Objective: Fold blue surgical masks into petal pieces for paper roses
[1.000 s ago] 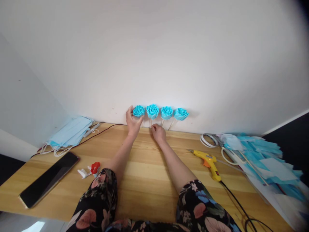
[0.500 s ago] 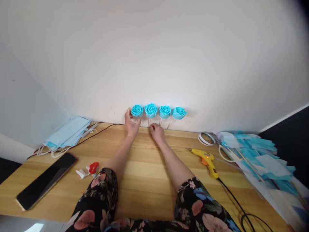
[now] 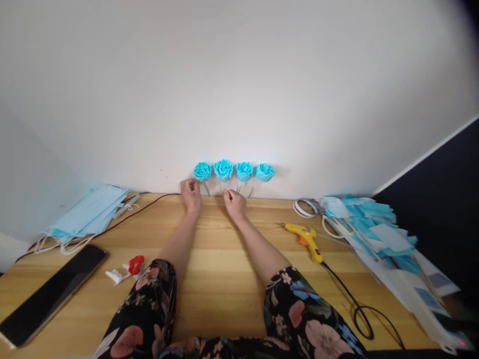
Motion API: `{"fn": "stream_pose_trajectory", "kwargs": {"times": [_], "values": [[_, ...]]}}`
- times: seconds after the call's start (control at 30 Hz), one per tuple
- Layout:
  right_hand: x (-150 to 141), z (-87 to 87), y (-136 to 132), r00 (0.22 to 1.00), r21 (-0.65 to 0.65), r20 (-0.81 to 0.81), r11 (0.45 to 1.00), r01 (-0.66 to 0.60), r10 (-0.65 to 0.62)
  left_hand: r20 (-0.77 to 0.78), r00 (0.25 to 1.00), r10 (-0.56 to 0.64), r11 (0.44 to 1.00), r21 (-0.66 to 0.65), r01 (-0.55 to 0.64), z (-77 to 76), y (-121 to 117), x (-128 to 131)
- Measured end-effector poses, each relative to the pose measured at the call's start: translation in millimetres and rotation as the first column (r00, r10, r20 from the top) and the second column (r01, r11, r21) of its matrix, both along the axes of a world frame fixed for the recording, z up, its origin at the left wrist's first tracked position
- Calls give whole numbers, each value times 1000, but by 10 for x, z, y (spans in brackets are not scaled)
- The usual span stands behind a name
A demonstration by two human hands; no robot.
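Several blue roses of crinkled paper-like material lean in a row against the wall on thin pale stems. By the leftmost rose (image 3: 202, 171) is my left hand (image 3: 191, 196), its fingers curled in just below and left of the bloom. That rose's stem shows clear of the hand, and nothing is visible in the fingers. My right hand (image 3: 235, 206) is closed in a pinch at the lower stem of the second rose (image 3: 223, 170); the fingertips partly hide the stem. The third rose (image 3: 244, 171) and the rightmost rose (image 3: 265, 172) stand untouched.
A yellow glue gun (image 3: 305, 238) with a black cord lies right, near rolls of tape (image 3: 305, 208), scissors (image 3: 334, 228) and blue and white sheets (image 3: 389, 234). At left are face masks (image 3: 90, 209), a phone (image 3: 52, 296) and a red scrap (image 3: 135, 265).
My left hand has come down from the leftmost rose and its fingers have curled in. My right hand stays at the second stem. The whole view has shifted slightly.
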State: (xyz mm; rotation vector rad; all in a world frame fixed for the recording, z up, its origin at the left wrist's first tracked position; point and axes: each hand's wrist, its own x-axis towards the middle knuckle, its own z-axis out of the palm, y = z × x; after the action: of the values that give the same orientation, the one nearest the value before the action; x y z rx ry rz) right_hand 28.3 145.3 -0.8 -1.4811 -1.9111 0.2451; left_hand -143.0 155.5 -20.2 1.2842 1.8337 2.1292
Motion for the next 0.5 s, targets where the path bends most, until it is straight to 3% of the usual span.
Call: {"fn": "stream_pose_trajectory", "kwargs": {"times": [0.1,0.23,0.5], "values": [[22,131,-24,999,54,-9,998,-45,46,-43,999,-7,1000,-9,7,26,-13,-13],[266,298,-141,997,85,-7,993,-77,78,-76,997,-5,1000,-28,3,52,-21,-32],[720,293,-960,965,11,72,967,-253,252,-128,992,-13,996,-93,1,127,-58,-13]]}}
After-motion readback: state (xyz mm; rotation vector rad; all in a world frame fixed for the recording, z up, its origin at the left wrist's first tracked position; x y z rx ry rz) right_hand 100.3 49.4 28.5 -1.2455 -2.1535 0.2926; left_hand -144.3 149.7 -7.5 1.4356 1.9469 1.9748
